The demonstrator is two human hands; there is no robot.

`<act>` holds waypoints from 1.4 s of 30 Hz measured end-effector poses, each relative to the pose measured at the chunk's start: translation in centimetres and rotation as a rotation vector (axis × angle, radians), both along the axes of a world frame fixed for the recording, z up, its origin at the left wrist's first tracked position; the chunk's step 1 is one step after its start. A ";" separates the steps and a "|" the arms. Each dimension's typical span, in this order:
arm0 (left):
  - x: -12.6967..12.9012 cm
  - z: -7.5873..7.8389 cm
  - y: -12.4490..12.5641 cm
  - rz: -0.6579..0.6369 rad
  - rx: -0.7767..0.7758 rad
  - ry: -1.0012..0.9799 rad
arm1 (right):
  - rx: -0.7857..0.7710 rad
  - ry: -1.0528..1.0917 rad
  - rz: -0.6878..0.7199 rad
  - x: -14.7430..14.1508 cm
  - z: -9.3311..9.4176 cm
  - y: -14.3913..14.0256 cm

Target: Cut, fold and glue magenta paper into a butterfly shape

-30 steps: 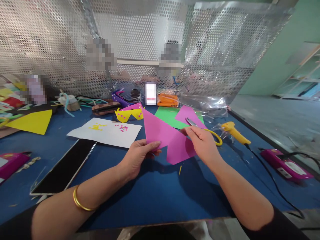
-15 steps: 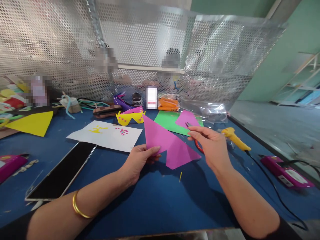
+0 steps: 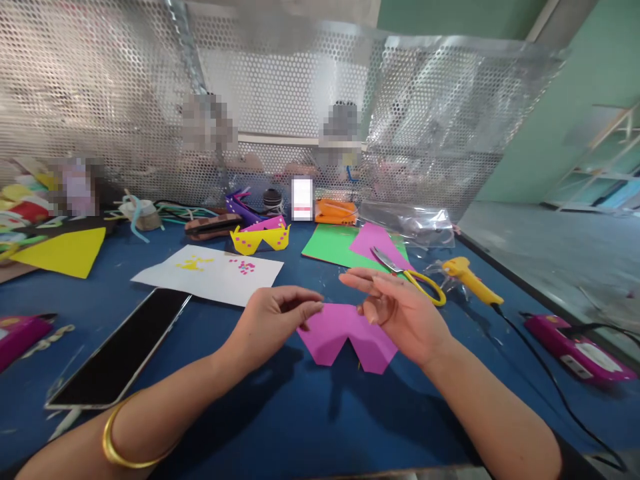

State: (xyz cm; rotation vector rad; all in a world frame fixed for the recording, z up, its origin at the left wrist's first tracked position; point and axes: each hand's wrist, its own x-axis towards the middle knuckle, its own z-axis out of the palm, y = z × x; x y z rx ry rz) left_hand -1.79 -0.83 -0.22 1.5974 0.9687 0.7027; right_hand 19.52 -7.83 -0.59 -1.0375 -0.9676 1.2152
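A pink paper cut-out (image 3: 345, 335) with a notch in its lower edge hangs just above the blue table (image 3: 300, 413) in front of me. My left hand (image 3: 273, 321) pinches its upper left corner between thumb and fingers. My right hand (image 3: 400, 313) grips its upper right edge, the index finger stretched out over it. Yellow-handled scissors (image 3: 413, 273) lie on the table just behind my right hand, and neither hand touches them.
A black tablet (image 3: 120, 350) and white sheet (image 3: 210, 272) lie to the left. A yellow paper mask (image 3: 260, 239), green sheet (image 3: 333, 243), yellow glue gun (image 3: 470, 277) with cable and magenta device (image 3: 575, 340) are around. A perforated metal screen (image 3: 300, 100) stands behind, with people beyond it.
My right hand has let go of the scissors, which now lie on the table. The pink paper came down and nearer; both hands now hold it by its top corners.
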 end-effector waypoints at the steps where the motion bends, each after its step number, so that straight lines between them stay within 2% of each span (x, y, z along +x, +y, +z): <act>1: 0.1 0.0 0.1 0.026 0.018 -0.036 | -0.015 0.030 0.052 -0.3 0.0 -0.2; 6: 0.3 -0.3 0.3 0.019 0.000 -0.137 | -0.070 0.100 0.202 -1.6 -0.2 -0.6; 14: 0.3 -0.6 0.2 0.000 -0.159 -0.238 | -0.045 0.142 0.268 -2.0 -0.7 -0.8; 24: 0.2 -1.0 0.3 0.073 -0.390 -0.333 | 0.068 0.104 0.416 -2.4 -1.4 -1.3; 28: 0.3 -0.9 0.3 0.076 -0.436 -0.348 | 0.084 0.101 0.424 -2.5 -1.4 -1.4; 33: 0.3 -0.8 0.4 0.064 -0.406 -0.335 | 0.079 0.114 0.414 -2.3 -1.2 -1.4; 42: 0.4 -0.7 0.5 0.080 -0.194 -0.273 | 0.101 -0.055 0.443 -2.2 -2.2 -1.3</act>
